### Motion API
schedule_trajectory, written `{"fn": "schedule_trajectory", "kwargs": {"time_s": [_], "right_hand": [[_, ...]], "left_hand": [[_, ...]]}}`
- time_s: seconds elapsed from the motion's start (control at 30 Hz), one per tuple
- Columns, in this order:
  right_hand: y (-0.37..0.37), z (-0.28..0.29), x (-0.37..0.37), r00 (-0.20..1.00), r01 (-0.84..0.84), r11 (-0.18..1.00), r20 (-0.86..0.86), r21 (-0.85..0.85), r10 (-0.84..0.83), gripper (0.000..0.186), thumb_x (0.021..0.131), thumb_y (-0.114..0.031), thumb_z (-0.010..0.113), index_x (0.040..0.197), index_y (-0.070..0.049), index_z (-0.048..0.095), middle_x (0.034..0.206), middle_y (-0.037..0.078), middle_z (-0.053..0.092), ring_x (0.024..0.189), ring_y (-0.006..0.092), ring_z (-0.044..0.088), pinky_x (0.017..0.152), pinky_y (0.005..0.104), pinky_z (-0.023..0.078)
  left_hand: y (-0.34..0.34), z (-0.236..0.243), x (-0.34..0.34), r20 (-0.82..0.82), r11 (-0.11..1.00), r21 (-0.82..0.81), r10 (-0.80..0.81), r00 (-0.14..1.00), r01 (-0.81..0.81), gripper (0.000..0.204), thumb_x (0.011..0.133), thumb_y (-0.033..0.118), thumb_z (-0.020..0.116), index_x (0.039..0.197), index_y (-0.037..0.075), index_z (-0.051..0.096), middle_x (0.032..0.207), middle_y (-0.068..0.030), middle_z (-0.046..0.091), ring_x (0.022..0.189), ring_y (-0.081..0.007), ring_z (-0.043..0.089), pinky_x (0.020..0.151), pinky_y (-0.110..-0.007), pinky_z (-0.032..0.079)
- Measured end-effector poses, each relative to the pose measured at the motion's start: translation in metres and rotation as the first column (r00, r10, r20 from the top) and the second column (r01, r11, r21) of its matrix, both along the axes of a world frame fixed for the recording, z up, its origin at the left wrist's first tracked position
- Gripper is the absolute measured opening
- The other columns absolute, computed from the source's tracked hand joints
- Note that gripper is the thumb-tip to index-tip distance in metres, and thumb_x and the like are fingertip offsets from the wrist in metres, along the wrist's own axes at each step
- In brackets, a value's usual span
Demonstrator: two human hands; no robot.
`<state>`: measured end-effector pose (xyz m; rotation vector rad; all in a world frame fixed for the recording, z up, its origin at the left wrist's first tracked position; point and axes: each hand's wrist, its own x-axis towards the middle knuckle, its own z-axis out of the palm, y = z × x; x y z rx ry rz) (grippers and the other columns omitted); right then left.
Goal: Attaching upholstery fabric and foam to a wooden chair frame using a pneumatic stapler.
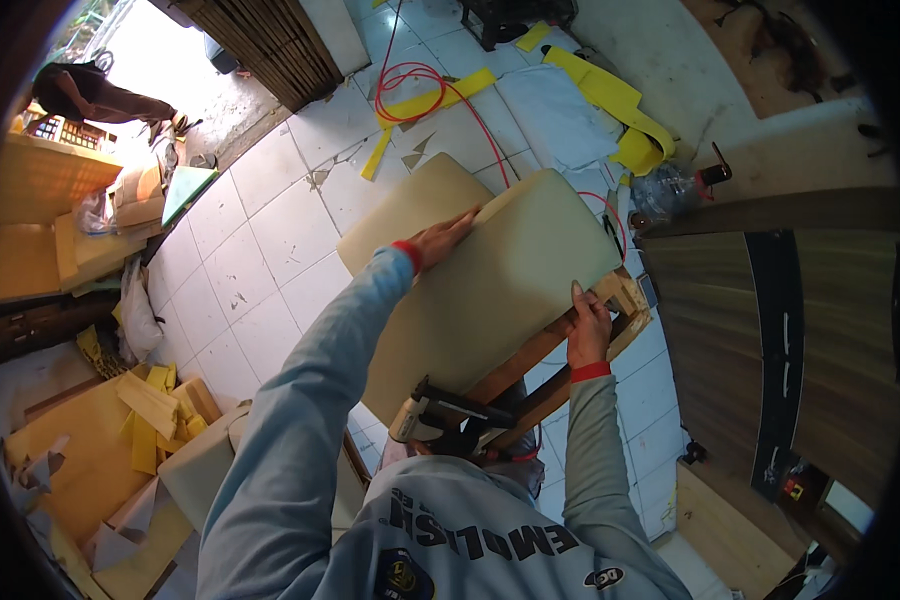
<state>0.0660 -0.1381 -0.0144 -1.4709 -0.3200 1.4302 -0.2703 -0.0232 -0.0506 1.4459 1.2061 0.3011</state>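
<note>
A cream upholstered seat piece (pixel 500 285), L-shaped with a raised padded block, stands in front of me. Its bare wooden frame (pixel 526 352) shows along the side nearest me. My left hand (pixel 444 240) lies flat on the padding, fingers stretched along the crease between the two padded parts. At the right edge, my right hand (pixel 588 328) grips the cover's rim, thumb on top; its other fingers are partly hidden against the frame. Close to my body, a staple gun (pixel 450 412) rests at the near end of the seat piece, held by neither hand.
A red air hose (pixel 410 90) loops across the tiled floor (pixel 270 230) among yellow foam strips (pixel 595 85). Foam offcuts (pixel 155 420) and another cream padded piece (pixel 205 465) lie at left. A wooden cabinet (pixel 710 350) stands at right. A person (pixel 100 95) is outside, far left.
</note>
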Motion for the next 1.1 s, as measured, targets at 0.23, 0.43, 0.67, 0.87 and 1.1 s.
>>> {"fn": "schedule_trajectory", "kwargs": {"time_s": [0.23,0.43,0.67,0.87,1.1], "right_hand": [[0.004,0.003,0.019,0.989,-0.046,0.994,0.133,-0.1,0.059,0.022,0.099,-0.022,0.081,0.103,-0.006,0.066,0.096,0.004,0.071,0.079,0.0148,0.07,0.07,0.0316,0.06],[-0.001,-0.001,0.018,0.976,-0.039,0.993,0.21,-0.113,0.063,0.024,0.098,-0.02,0.082,0.106,-0.002,0.069,0.092,0.006,0.072,0.071,0.0159,0.07,0.064,0.0305,0.059],[0.024,0.028,0.013,0.999,-0.004,0.997,0.039,-0.072,0.007,0.025,0.098,-0.022,0.081,0.106,-0.002,0.07,0.099,0.004,0.072,0.087,0.0117,0.068,0.069,0.0301,0.06],[0.025,-0.008,0.02,0.934,0.078,0.997,0.351,-0.015,-0.068,0.02,0.1,-0.018,0.078,0.103,0.0,0.07,0.089,0.003,0.071,0.076,0.0095,0.063,0.073,0.03,0.056],[0.0,0.005,0.005,0.513,-0.074,0.986,0.853,0.151,-0.092,0.02,0.105,-0.019,0.07,0.112,-0.001,0.069,0.096,0.011,0.074,0.083,0.0222,0.072,0.076,0.0358,0.057]], "left_hand": [[0.076,0.017,0.073,0.13,0.997,-0.039,-0.056,0.99,0.062,0.07,0.116,0.057,0.022,0.174,0.018,0.021,0.176,-0.0168,0.029,0.163,-0.0352,0.027,0.133,-0.042,0.022],[0.086,0.028,0.09,0.073,0.995,0.095,-0.004,0.997,-0.003,0.069,0.115,0.055,0.034,0.171,0.014,0.029,0.174,-0.0241,0.029,0.161,-0.0415,0.029,0.131,-0.05,0.026],[0.012,0.047,0.171,-0.507,0.612,0.698,0.055,0.86,0.372,0.066,0.105,0.043,0.059,0.166,0.025,0.041,0.176,-0.0146,0.028,0.159,-0.0515,0.024,0.119,-0.084,0.011],[0.0,0.055,0.208,-0.523,0.584,0.636,-0.154,0.838,0.504,0.063,0.105,0.042,0.059,0.165,0.032,0.043,0.177,-0.0099,0.028,0.161,-0.0459,0.023,0.117,-0.086,0.01],[-0.015,0.05,0.216,-0.58,0.531,0.645,-0.127,0.805,0.549,0.061,0.107,0.043,0.054,0.165,0.032,0.042,0.177,-0.0096,0.026,0.162,-0.0439,0.021,0.116,-0.088,0.009]]}}
